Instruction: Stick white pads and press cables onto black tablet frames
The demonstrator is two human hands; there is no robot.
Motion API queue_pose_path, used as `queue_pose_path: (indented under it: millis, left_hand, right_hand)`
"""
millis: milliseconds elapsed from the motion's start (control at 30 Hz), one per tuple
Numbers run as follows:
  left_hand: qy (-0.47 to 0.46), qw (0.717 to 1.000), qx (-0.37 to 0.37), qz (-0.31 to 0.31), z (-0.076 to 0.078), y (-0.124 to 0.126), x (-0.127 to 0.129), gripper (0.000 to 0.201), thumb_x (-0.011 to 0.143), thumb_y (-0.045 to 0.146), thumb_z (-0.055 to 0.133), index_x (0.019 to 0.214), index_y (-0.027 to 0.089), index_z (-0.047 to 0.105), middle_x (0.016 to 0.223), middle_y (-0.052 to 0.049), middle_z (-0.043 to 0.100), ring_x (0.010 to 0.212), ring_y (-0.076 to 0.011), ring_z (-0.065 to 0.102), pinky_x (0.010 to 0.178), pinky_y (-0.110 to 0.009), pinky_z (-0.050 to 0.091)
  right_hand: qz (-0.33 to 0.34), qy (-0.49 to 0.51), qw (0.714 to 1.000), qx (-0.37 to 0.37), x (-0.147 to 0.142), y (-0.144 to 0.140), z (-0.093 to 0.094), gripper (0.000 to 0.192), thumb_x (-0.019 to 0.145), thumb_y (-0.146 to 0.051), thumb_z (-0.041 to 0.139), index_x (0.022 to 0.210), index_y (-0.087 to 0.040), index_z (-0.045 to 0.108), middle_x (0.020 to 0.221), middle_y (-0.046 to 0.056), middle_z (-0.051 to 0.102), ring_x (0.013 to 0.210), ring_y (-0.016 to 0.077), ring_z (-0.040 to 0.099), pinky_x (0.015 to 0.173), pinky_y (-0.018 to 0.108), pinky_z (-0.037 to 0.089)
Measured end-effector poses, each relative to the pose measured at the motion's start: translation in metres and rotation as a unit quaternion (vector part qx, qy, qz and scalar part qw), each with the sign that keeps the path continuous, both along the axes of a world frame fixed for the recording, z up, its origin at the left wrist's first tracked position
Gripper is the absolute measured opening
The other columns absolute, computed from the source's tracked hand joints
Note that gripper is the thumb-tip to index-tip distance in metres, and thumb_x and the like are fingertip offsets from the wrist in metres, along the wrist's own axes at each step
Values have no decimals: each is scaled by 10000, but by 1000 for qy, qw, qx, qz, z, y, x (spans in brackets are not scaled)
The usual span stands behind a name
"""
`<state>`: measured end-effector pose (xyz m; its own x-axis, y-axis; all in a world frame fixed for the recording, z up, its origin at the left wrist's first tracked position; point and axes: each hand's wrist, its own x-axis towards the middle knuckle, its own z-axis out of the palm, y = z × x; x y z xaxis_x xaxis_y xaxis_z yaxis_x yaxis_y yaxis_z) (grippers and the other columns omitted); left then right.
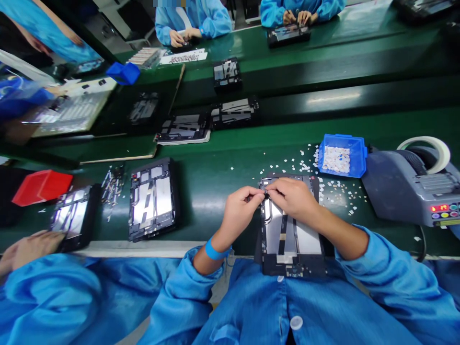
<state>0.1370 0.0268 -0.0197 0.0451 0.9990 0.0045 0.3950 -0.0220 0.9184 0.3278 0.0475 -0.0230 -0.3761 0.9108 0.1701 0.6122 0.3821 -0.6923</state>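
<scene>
Here, from the head view, I see my left hand (240, 207) and right hand (293, 196) meeting over the top edge of an open tablet (289, 235) on the green bench (215, 177), fingers pinched on a tiny dark part (266, 192). A blue tray (343, 154) sits beyond, right.

**What the view hides**

The left hand (239, 207) and right hand (293, 197) cover the upper edge of the open tablet frame (291, 244); whatever their fingers (257, 194) pinch there is too small to tell. The frame's near end overhangs the surface (215, 187) and merges with the blue coat. The tape dispenser (413, 184) is cut by the right edge. The white bits in the blue tray (343, 155) are too small to identify. A co-worker's hand (25, 247) at the lower left is partly cropped.
</scene>
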Motion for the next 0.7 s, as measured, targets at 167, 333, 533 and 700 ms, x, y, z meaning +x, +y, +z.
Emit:
queue_pose_path:
  millis: [167, 333, 533, 700]
  left_hand:
    - [-33, 999, -14, 2, -4, 4, 7, 112, 843, 287, 722, 855, 205, 797, 795, -22, 779, 700, -161, 671, 628, -255, 512]
    - [-39, 999, -18, 17, -6, 5, 10, 135, 839, 305, 726, 871, 195, 797, 805, -29, 781, 700, -161, 668, 623, -255, 506]
    - [-21, 1000, -8, 15, -2, 1, 12, 111, 838, 293, 732, 848, 209, 805, 838, -30, 795, 736, -174, 689, 661, -275, 522]
    - [-50, 998, -33, 19, -8, 6, 7, 125, 846, 300, 711, 866, 199, 783, 792, -25, 763, 696, -160, 650, 625, -263, 499]
  right_hand:
    - [-65, 11, 998, 1, 5, -6, 1, 166, 921, -169, 596, 902, -227, 750, 908, 35, 776, 864, 195, 703, 793, 288, 485]
    - [-71, 0, 995, 63, 7, -13, -4, 166, 966, -250, 594, 984, -216, 756, 929, 62, 776, 893, 217, 707, 831, 310, 497]
    - [-75, -28, 996, 42, -12, -10, -2, 143, 903, -177, 574, 809, -225, 670, 837, 48, 737, 802, 198, 655, 731, 287, 442]
    - [-149, -18, 987, 53, 31, 8, 10, 98, 830, -173, 571, 758, -231, 605, 756, 30, 683, 713, 182, 600, 669, 289, 399]
